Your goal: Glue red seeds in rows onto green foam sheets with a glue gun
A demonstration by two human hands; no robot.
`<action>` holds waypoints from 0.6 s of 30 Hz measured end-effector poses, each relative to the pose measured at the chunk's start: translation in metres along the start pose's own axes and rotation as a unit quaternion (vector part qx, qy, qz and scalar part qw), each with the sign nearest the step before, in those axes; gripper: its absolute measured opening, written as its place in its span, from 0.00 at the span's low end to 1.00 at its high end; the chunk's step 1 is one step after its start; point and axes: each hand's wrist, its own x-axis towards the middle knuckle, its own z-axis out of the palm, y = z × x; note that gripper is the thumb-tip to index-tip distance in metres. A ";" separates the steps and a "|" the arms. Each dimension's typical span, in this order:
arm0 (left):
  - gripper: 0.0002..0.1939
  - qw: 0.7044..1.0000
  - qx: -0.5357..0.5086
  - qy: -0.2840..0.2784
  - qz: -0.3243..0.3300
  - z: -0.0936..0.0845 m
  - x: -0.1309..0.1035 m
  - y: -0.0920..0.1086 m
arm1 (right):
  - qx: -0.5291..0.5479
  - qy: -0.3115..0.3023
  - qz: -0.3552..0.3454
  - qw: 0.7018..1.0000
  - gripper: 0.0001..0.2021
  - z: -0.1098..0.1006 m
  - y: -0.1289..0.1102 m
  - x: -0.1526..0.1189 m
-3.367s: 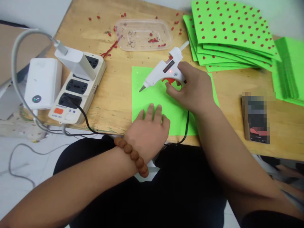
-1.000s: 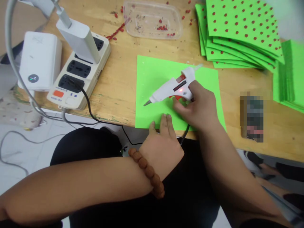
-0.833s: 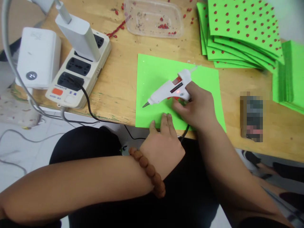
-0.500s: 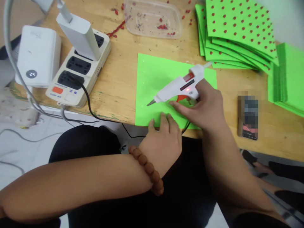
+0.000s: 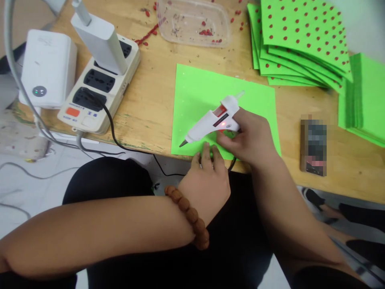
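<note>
My right grip (image 5: 252, 136) is clamped around the handle of a white glue gun (image 5: 207, 123), its nozzle (image 5: 183, 143) reaching left over the near corner of a green sheet (image 5: 195, 90); I can't tell whether the tip touches. My left grip (image 5: 207, 184) has its fingers slightly apart at the sheet's near edge, below the gun, apparently clamped on nothing.

I judge the gun light and stiff, mostly smooth plastic, with the black cord (image 5: 234, 163) likely to tug from below. The handle is where I'd hold it; the nozzle is probably hot, so I'd keep both grips off. The sheet looks thin, soft and easily shifted, best pressed flat near an edge.

Beyond my right grip, to the left across the surface (image 5: 150, 92), sits 1 clear tub (image 5: 189, 29). It holds a few small red pieces (image 5: 206, 32), mostly toward its right end, plus dark crumbs (image 5: 175, 31).
</note>
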 end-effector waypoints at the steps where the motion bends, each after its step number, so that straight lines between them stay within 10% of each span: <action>1: 0.27 1.000 0.000 0.000 0.001 0.000 0.000 0.000 | -0.002 -0.004 0.001 1.000 0.21 0.000 0.000 0.000; 10: 0.28 1.000 -0.018 -0.010 -0.008 -0.001 0.001 0.000 | -0.012 0.008 -0.001 1.000 0.18 0.003 0.002 0.001; 18: 0.30 0.997 -0.014 -0.070 0.028 -0.005 0.001 -0.012 | 0.114 0.043 0.221 0.968 0.28 -0.015 0.008 -0.019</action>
